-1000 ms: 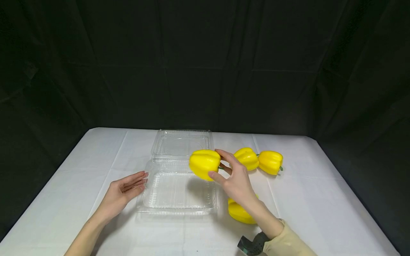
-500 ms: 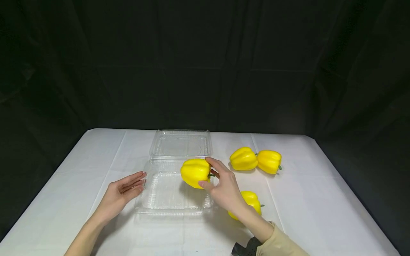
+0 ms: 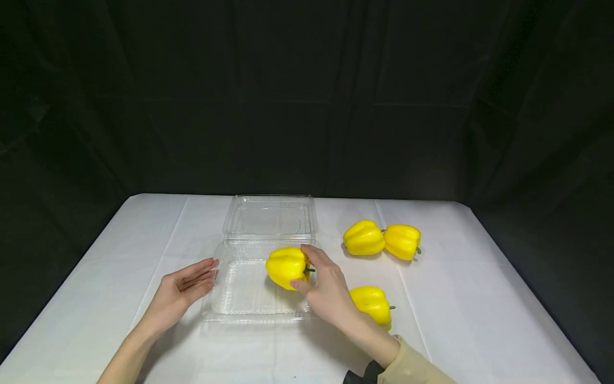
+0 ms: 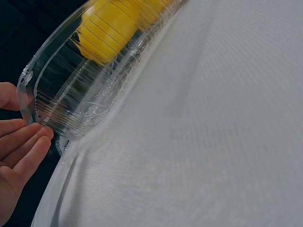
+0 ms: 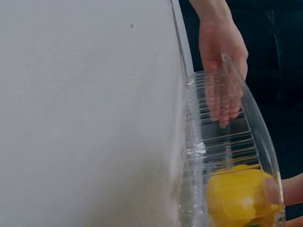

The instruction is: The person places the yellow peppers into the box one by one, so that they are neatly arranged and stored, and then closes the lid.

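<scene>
My right hand holds a yellow bell pepper by its stem end, thumb on the near side and fingers on the far side. The pepper lies on its side low within the base of a clear plastic clamshell container, its green stem pointing right. Through the ribbed wall, the left wrist view shows yellow pepper inside. My left hand has its fingers extended, fingertips right at the container's left wall. In the right wrist view, the left hand shows partly through the clear plastic.
The container's lid lies folded back behind the base. Two yellow bell peppers rest side by side at the back right. Another bell pepper sits behind the right forearm. A white cloth covers the table, with dark curtains around.
My right hand has moved left and down, lowering the bell pepper into the container's base. The left hand has stayed at the container's left side.
</scene>
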`<state>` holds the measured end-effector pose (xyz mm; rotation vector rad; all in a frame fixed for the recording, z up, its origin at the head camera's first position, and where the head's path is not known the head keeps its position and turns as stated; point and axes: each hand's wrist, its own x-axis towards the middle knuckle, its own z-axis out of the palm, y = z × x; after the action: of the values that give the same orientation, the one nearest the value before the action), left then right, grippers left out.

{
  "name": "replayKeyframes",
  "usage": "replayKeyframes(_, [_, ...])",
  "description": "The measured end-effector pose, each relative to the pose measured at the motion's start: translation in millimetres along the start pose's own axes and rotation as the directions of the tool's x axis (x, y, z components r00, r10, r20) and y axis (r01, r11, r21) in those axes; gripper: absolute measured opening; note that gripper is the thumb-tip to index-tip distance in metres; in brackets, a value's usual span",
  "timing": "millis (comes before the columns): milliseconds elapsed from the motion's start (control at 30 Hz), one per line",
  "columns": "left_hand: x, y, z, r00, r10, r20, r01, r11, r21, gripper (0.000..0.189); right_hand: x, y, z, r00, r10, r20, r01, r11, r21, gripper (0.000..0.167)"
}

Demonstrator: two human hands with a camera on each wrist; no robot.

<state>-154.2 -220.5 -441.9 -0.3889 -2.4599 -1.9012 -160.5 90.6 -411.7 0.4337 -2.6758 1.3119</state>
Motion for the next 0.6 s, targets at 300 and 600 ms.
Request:
replayKeyframes(300, [-1.0, 0.8, -0.6, 1.000, -0.006, -0.009, 0.006, 1.000, 0.006, 0.050, -1.8, 1, 8, 0.999, -0.031, 0.012, 0.032, 0.998, -0.048, 0.071])
replayKeyframes(600, [-1.2, 2.0, -0.7, 1.000, -0.007, -0.013, 0.007, 1.000, 0.003, 0.050, -2.2, 5, 14, 0.998, -0.069, 0.005, 0.070, 0.994, -0.082, 0.070])
